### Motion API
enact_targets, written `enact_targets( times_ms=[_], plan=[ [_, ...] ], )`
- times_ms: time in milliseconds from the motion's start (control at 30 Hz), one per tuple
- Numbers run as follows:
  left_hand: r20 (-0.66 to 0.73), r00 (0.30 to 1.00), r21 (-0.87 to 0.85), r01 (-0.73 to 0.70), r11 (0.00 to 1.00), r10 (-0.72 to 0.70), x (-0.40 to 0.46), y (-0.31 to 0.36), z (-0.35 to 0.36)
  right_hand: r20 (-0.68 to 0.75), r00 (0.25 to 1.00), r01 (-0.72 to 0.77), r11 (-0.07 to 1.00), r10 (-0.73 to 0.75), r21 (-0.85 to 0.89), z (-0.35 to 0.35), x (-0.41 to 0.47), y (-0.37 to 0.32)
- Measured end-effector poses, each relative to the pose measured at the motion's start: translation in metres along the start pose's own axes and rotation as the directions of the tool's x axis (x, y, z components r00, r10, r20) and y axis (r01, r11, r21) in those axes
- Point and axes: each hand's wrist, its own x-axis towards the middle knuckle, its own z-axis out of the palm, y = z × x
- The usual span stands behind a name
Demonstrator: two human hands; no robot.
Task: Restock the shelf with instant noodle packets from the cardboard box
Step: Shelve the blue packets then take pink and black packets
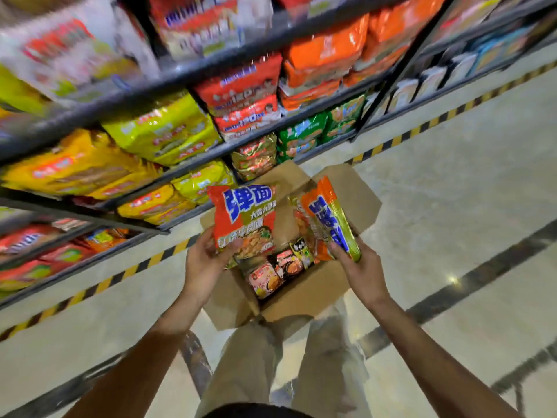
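I see glossy plastic noodle packets [244, 218], a matt brown cardboard box [304, 292], dark metal shelf rails [168, 81], polished shiny floor [452, 206].

An open cardboard box [304, 294] sits on the floor [452, 206] right in front of the person's legs [289, 366], and the shelf [168, 82] stands to the left of it and behind it, with many packets on its boards. The left hand [208, 260] holds one noodle packet [244, 218] up over the left side of the box, and the right hand [358, 267] holds another noodle packet [331, 224] over the right side. More small packets [277, 273] lie down inside the box, between the two hands.
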Motion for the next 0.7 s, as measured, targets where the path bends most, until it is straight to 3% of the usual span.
enact_targets(
  times_ms=[300, 567, 700],
  plan=[
    [-0.026, 0.977, -0.122, -0.215, 0.969, 0.213, -0.100, 0.089, -0.059, -0.072, 0.982, 0.179, 0.981, -0.173, 0.074, -0.041, -0.079, -0.093],
    [-0.171, 0.937, -0.126, -0.326, 0.937, 0.304, -0.184, 0.135, -0.081, 0.000, 0.922, 0.384, 0.914, -0.387, 0.129, -0.089, -0.106, -0.140],
    [-0.274, 0.890, -0.107, -0.404, 0.908, 0.364, -0.228, 0.162, -0.090, 0.090, 0.851, 0.504, 0.853, -0.517, 0.133, -0.103, -0.112, -0.177]
  ],
)
